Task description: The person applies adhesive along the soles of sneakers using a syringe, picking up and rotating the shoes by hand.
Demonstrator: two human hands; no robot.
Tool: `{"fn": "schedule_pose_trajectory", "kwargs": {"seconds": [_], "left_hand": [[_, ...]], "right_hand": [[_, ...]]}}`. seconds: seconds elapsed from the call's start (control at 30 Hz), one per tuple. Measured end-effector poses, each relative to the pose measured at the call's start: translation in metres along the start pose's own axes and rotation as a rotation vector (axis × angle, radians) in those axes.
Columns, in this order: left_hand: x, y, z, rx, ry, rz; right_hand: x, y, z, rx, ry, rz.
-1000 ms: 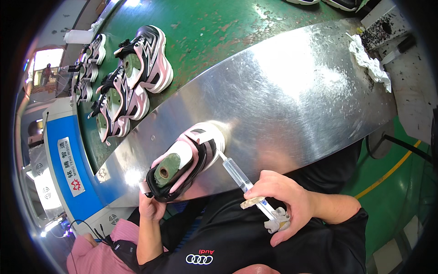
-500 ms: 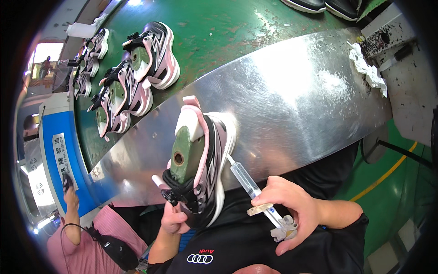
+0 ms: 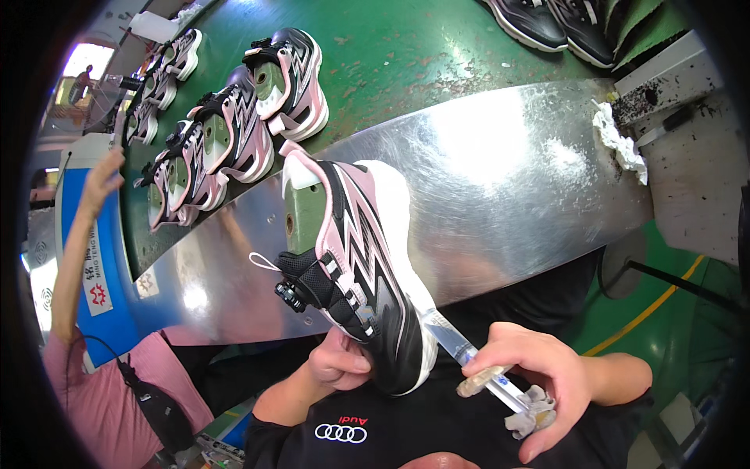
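A black, pink and white sneaker [image 3: 367,242] with a green shoe last [image 3: 303,213] inside it is tilted over the metal plate, its outer side toward me. My left hand [image 3: 341,361] is closed round its toe end, fingers partly hidden beneath. A clear plastic syringe [image 3: 451,339] is in my right hand [image 3: 543,371], held near the finger flange and the plunger end. Dried, crusty material covers the flange and the plunger end. The syringe's tip meets the seam between upper and white sole [image 3: 408,266] near the forefoot; the exact contact is too small to make out.
Several similar sneakers [image 3: 234,125] stand on the green table [image 3: 391,47] at the left. Dark shoes [image 3: 539,27] sit far right. Crumpled white tissue [image 3: 619,144] lies on the metal plate [image 3: 516,211] near a grey bracket [image 3: 664,74]. A co-worker's arm [image 3: 82,227] is at the left.
The sneaker has rolled so more of its side faces me. My right hand moved right and down; the syringe tip went from beside the sole's middle to the forefoot seam. The co-worker's hand rose.
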State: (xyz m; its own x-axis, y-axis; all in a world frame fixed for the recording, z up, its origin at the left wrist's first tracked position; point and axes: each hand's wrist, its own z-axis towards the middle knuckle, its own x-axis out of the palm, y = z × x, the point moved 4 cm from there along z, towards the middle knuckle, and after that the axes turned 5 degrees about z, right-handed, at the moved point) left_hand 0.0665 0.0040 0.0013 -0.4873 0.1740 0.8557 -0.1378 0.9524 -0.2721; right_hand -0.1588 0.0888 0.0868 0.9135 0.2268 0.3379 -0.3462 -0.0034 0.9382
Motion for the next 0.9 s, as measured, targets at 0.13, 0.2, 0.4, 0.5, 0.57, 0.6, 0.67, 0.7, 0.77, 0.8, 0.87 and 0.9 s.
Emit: {"fn": "schedule_pose_trajectory", "kwargs": {"seconds": [0.13,0.2,0.4,0.5,0.57,0.6,0.67,0.7,0.77,0.8,0.87,0.9], "left_hand": [[0.01,0.009,0.024,-0.101,0.18,-0.044],[0.013,0.014,0.031,-0.139,0.195,-0.075],[0.033,0.017,0.072,-0.16,0.286,-0.052],[0.048,0.016,0.084,-0.119,0.244,0.021],[0.054,0.016,0.087,-0.124,0.268,0.0],[0.054,0.017,0.09,-0.12,0.246,-0.024],[0.054,0.019,0.094,-0.09,0.236,-0.041],[0.052,0.02,0.097,-0.09,0.241,-0.04],[0.05,0.021,0.102,-0.1,0.284,-0.019],[0.053,0.02,0.104,-0.104,0.29,-0.019],[0.059,0.017,0.106,-0.069,0.283,-0.024],[0.059,0.018,0.106,-0.068,0.284,-0.026]], "right_hand": [[0.005,0.026,-0.01,-0.027,-0.038,-0.137],[0.004,0.034,-0.018,0.013,-0.019,-0.135],[0.008,0.06,-0.033,-0.042,0.016,-0.311],[0.009,0.066,-0.041,-0.072,-0.022,-0.389],[0.008,0.068,-0.047,-0.092,-0.047,-0.412],[0.008,0.069,-0.049,-0.118,-0.065,-0.421],[0.007,0.067,-0.05,-0.132,-0.079,-0.452],[0.007,0.067,-0.05,-0.147,-0.089,-0.475],[0.009,0.067,-0.052,-0.133,-0.1,-0.504],[0.009,0.067,-0.053,-0.145,-0.107,-0.539],[0.011,0.065,-0.054,-0.18,-0.109,-0.583],[0.012,0.063,-0.054,-0.178,-0.107,-0.584]]}}
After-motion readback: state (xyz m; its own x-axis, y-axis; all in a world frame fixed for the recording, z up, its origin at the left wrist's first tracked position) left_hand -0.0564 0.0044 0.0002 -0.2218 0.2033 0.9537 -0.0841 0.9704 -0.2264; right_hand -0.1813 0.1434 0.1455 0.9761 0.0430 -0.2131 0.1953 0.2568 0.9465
